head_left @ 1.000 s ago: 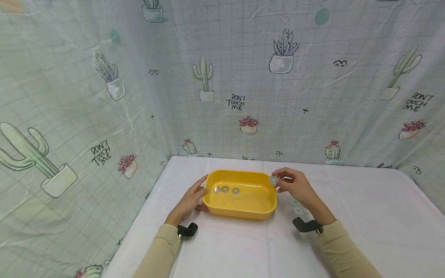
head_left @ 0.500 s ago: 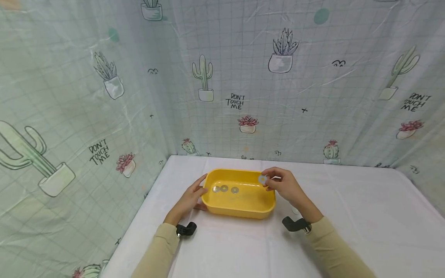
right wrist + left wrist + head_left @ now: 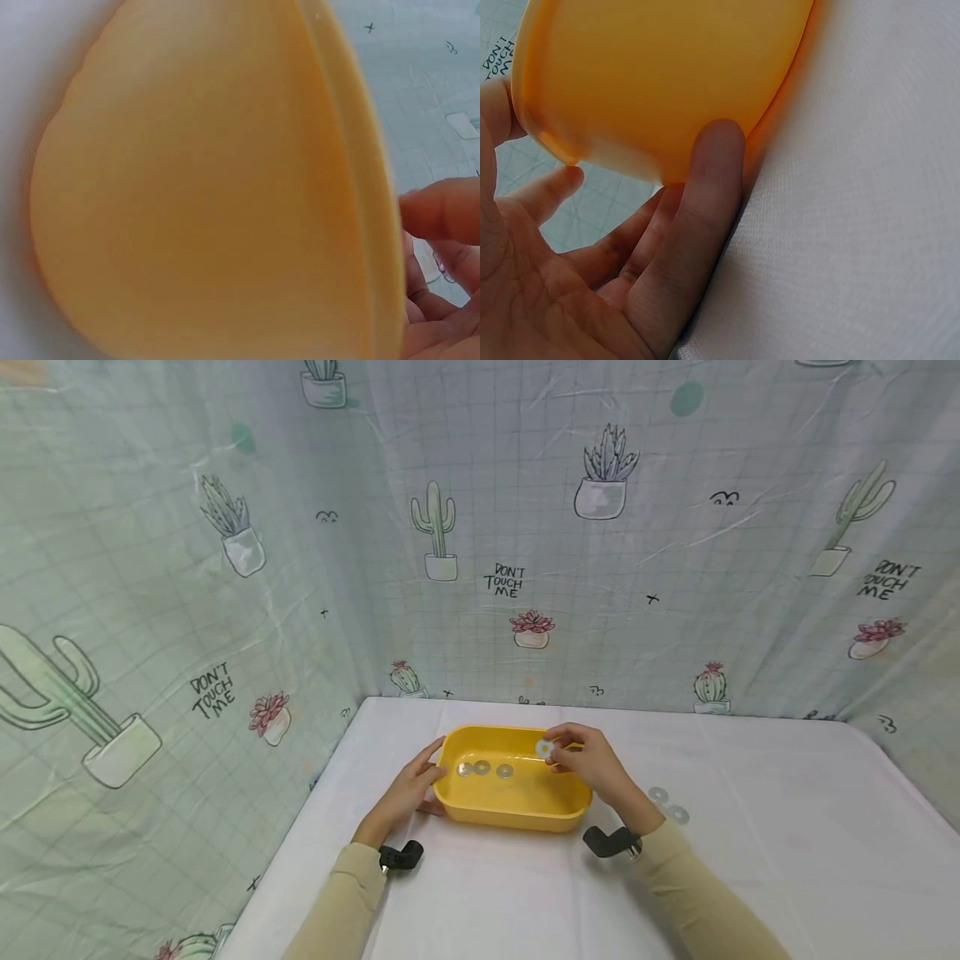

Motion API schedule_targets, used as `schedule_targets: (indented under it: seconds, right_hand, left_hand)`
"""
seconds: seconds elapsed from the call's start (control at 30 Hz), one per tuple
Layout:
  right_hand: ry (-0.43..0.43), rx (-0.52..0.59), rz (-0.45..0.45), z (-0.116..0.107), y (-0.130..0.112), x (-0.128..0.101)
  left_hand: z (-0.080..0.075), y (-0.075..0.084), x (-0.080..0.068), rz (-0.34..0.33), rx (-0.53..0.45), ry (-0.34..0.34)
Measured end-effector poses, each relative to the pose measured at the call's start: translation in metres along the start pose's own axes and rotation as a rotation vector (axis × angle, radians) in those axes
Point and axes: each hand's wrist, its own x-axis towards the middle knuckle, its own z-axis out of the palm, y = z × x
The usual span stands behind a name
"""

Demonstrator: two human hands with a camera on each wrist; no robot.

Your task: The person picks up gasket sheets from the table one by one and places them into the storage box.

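Observation:
A yellow plastic tub [image 3: 517,814] stands on the white table, with three metal washers [image 3: 482,768] lying in a row in its left half. My right hand [image 3: 581,762] pinches another washer [image 3: 543,748] above the tub's right half. My left hand [image 3: 408,789] holds the tub's left end, thumb at the rim and fingers against the outer wall [image 3: 667,82]. The right wrist view is filled by the tub's outer wall [image 3: 195,195], with a fingertip [image 3: 442,210] at the right edge.
Two more washers [image 3: 667,804] lie on the white table [image 3: 787,860] to the right of the tub. A curtain printed with cacti [image 3: 480,527] closes the back and left sides. A black wrist mount [image 3: 609,841] sits by each forearm.
My right hand has carried the washer leftward from the tub's right rim to above its inside. The two washers on the table are now uncovered. The left hand has stayed put.

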Motion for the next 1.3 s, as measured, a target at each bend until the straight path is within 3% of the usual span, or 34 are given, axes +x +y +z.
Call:
schedule_targets:
  seconds: [0.37, 0.97, 1.3]
  right_hand:
    - [0.046, 0.017, 0.080, 0.022, -0.008, 0.008]
    - [0.094, 0.095, 0.193, 0.040, 0.005, 0.024]
    - [0.106, -0.014, 0.242, 0.045, 0.008, 0.025]
  left_hand:
    - [0.000, 0.000, -0.003, 0.020, -0.005, -0.016]
    - [0.002, 0.000, -0.002, 0.021, -0.011, -0.012]
    - [0.002, 0.001, -0.001, 0.024, -0.015, -0.008]
